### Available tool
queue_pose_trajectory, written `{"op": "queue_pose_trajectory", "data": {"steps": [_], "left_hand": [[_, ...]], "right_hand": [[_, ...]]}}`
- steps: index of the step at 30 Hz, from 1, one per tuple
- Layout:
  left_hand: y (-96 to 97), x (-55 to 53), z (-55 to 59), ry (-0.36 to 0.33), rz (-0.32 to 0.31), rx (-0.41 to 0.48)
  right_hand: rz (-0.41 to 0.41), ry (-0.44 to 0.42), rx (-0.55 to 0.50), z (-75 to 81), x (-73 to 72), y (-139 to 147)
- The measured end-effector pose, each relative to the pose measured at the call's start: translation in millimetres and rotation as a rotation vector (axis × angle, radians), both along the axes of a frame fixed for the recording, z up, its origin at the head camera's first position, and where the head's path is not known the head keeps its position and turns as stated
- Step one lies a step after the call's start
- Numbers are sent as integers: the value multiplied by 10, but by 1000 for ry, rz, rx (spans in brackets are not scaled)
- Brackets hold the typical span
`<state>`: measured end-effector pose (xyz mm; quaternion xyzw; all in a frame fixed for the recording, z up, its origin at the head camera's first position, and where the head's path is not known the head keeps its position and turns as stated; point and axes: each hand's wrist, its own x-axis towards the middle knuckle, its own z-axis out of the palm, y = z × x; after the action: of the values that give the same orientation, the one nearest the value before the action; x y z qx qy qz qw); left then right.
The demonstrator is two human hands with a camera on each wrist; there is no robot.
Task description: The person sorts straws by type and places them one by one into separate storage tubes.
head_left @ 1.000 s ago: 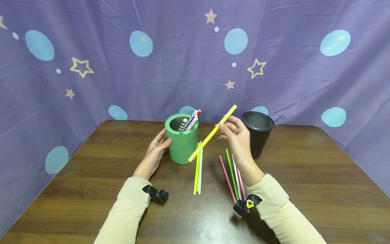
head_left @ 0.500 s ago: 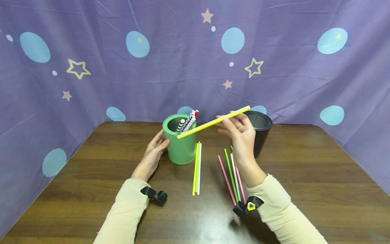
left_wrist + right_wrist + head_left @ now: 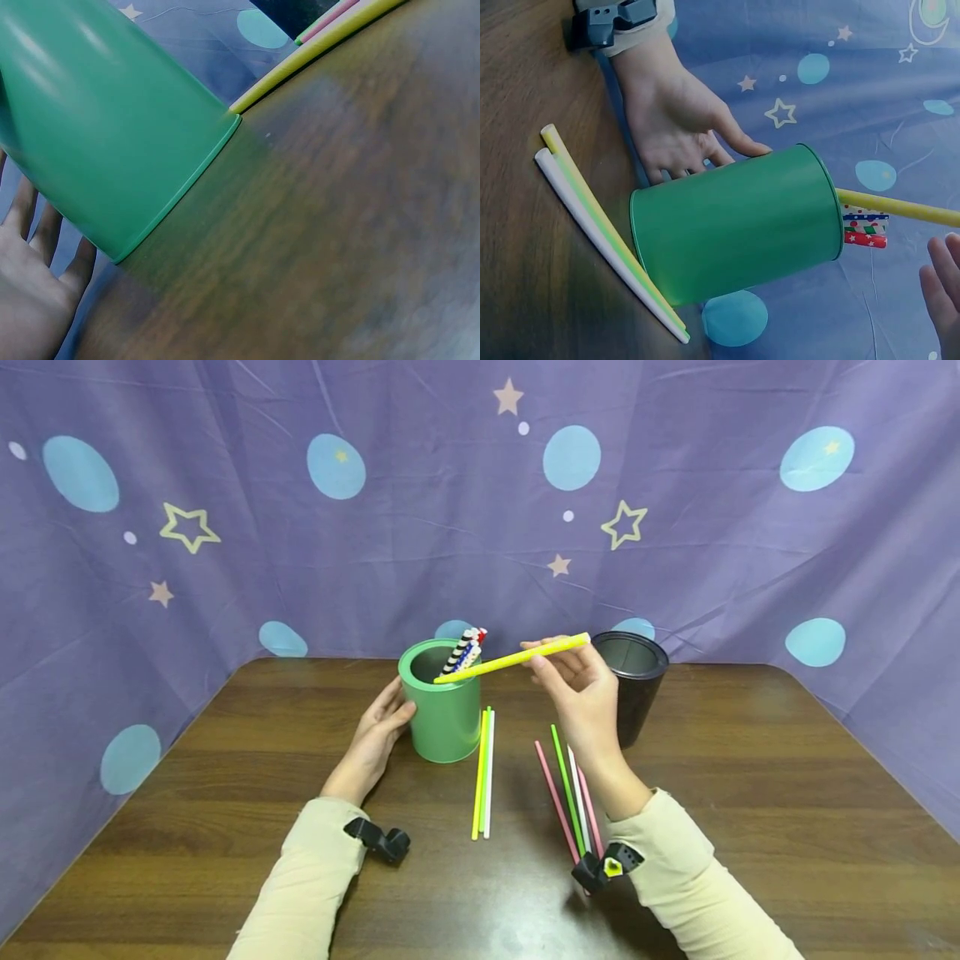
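Slanting toward the mouth of the green can [image 3: 446, 727], a yellow straw [image 3: 498, 663] is pinched between the thumb and fingers of the right hand [image 3: 583, 697]. Its lower end is seen at the rim; whether it lies inside cannot be told. The can is cupped at its side by the left hand [image 3: 375, 732], with the thumb in front and the fingers spread wide behind.

One smooth, round-walled green can is counted, and one black bin [image 3: 639, 702], tapered toward its base. Inside the can, patterned straws [image 3: 467, 647] are bunched, striped, starred or dotted; their number cannot be made out. On the table [image 3: 225, 827], just beside the can, three straws [image 3: 479, 777] are laid together: one yellow, one green, one white. Near the right wrist, four straws [image 3: 554, 793] are seen: two pink, one green, one white. Brown wood grain is shown by the tabletop.
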<state>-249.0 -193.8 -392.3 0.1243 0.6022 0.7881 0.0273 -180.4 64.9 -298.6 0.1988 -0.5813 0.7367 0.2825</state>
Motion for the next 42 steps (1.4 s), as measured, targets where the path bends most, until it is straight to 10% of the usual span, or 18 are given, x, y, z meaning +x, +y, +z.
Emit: {"op": "queue_pose_trajectory", "data": {"steps": [7, 22, 42], "left_hand": [[-4, -3, -1, 2, -3, -1], [-1, 4, 3, 10, -9, -11], [2, 4, 7, -2, -2, -1]], "right_hand": [[-67, -63, 144, -24, 7, 7], [67, -70, 256, -22, 37, 12], [75, -37, 175, 80, -70, 266]]}}
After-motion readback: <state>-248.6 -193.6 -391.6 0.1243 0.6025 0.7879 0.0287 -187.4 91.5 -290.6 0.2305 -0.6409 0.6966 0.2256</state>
